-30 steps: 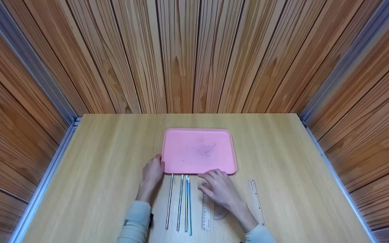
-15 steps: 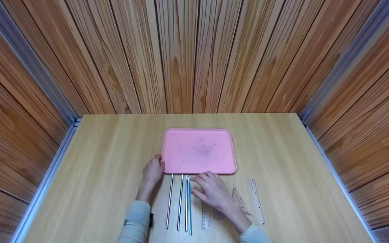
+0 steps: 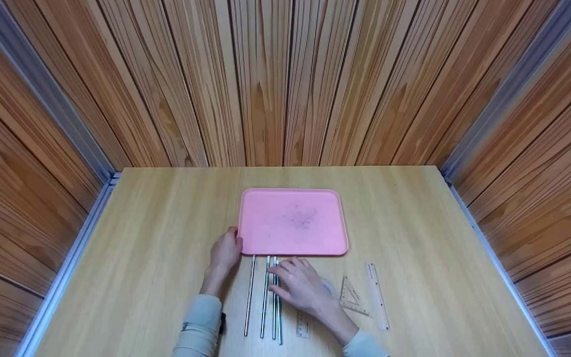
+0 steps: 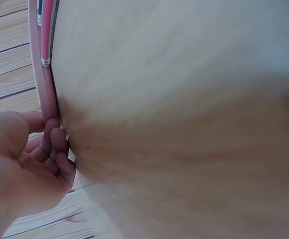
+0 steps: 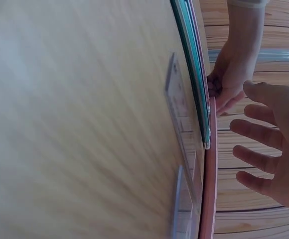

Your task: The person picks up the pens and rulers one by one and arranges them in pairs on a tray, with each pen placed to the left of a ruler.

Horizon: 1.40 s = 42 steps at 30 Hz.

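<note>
A pink tray (image 3: 265, 213) lies in the middle of the table. At its near left corner my left hand (image 3: 226, 250) grips the rim, and in the left wrist view its curled fingers (image 4: 57, 139) close about the tray edge. Several slim pencils (image 3: 264, 312) lie side by side below the tray, pointing toward it. My right hand (image 3: 303, 286) hovers over the rightmost pencils with spread fingers and holds nothing. Partly hidden under it are a short clear ruler (image 3: 303, 325) and a clear protractor (image 3: 329, 286).
Right of the right hand lie a clear set square (image 3: 351, 300) and a longer clear ruler (image 3: 377, 297) on the wooden table (image 3: 176, 208). Dark smudges mark the tray's surface. Wood-panelled walls (image 3: 265, 99) stand at the back and sides.
My right hand has moved left and slightly nearer, from the tray's near edge to over the pencils, uncovering the set square. The left hand and tray have stayed put.
</note>
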Available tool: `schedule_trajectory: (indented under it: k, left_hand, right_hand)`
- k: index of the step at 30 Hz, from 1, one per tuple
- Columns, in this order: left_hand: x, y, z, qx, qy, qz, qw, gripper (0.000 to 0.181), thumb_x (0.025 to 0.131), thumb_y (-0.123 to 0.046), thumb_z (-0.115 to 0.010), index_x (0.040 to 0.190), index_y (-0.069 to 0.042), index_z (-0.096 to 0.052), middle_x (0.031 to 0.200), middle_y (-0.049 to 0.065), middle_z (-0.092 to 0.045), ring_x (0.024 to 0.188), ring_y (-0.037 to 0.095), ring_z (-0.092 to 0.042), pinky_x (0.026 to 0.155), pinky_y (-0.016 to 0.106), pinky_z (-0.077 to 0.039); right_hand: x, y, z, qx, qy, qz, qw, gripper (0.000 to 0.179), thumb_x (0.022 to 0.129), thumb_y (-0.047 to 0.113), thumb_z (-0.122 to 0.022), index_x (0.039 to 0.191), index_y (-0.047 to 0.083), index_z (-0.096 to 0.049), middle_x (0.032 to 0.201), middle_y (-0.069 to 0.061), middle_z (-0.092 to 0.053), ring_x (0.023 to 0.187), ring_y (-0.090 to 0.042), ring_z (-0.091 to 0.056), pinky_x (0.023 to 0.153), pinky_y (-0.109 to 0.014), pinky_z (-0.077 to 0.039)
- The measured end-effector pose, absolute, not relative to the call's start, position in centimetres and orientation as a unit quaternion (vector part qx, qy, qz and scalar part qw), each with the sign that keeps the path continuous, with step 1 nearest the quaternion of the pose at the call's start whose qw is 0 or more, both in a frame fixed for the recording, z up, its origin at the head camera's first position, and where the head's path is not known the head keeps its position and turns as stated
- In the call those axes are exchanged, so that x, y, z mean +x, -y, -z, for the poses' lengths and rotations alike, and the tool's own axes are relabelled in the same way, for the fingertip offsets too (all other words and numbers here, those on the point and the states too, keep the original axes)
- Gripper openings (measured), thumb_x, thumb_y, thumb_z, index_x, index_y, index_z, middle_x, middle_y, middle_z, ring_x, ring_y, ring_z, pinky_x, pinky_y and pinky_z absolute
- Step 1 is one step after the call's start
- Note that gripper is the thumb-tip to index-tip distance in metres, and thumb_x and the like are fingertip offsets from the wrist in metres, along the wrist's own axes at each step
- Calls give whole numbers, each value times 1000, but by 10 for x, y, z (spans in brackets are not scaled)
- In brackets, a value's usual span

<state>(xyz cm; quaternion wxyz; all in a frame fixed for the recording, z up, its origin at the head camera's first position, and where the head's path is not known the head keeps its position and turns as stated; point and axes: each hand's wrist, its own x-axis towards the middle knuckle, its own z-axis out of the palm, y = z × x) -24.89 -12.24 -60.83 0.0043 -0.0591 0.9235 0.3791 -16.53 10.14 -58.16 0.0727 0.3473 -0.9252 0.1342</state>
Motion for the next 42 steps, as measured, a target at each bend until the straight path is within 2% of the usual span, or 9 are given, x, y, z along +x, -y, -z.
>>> schedule_trajectory:
  k: [4, 12, 15, 20, 27, 32, 42]
  left_hand:
    - [-249, 122, 607, -60, -925, -375, 4, 35, 101, -11, -53, 133, 3, -55, 118, 23, -68, 107, 35, -67, 89, 49, -54]
    - [-247, 122, 606, -69, -918, -389, 12, 36, 102, -12, -52, 135, 2, -53, 119, 21, -68, 104, 30, -68, 89, 46, -55]
    - [-248, 122, 606, -65, -920, -387, 3, 35, 101, -12, -53, 133, 2, -55, 117, 22, -69, 105, 33, -68, 88, 47, -55]
    - [-249, 123, 609, -49, -925, -377, -23, 33, 99, -11, -55, 128, 3, -58, 112, 24, -70, 102, 40, -68, 84, 51, -54]
    - [-248, 123, 611, -48, -925, -375, -24, 32, 99, -11, -56, 128, 4, -58, 107, 23, -71, 96, 37, -69, 81, 50, -55]
    - [-250, 123, 611, -56, -925, -375, -12, 33, 99, -10, -56, 128, 4, -58, 103, 20, -71, 86, 29, -65, 78, 48, -54]
    - [-249, 123, 610, -60, -922, -383, -10, 33, 100, -12, -55, 130, 3, -57, 111, 22, -71, 96, 32, -69, 82, 48, -55]
  right_hand:
    - [-165, -97, 584, 346, 927, -126, 71, 39, 93, 44, -64, 125, 22, -66, 120, 3, -69, 115, -17, -59, 103, -40, -46]
    - [-162, -84, 585, 347, 929, -115, 59, 36, 94, 44, -63, 123, 24, -67, 117, 5, -69, 112, -15, -58, 101, -38, -46]
    - [-161, -78, 586, 353, 927, -111, 60, 34, 95, 44, -63, 122, 24, -68, 115, 5, -69, 109, -15, -58, 99, -38, -46]
    - [-160, -70, 588, 360, 924, -115, 63, 32, 93, 41, -65, 119, 23, -70, 111, 5, -69, 101, -14, -56, 89, -33, -46]
    - [-158, -63, 592, 360, 923, -124, 48, 29, 93, 38, -65, 117, 24, -71, 105, 6, -69, 92, -11, -51, 77, -26, -39]
    - [-158, -60, 593, 358, 925, -121, 36, 28, 94, 38, -65, 117, 24, -71, 102, 6, -68, 90, -10, -48, 75, -25, -37]
    - [-155, -56, 594, 373, 921, -97, 51, 29, 92, 41, -66, 114, 23, -72, 99, 5, -67, 90, -13, -51, 76, -26, -39]
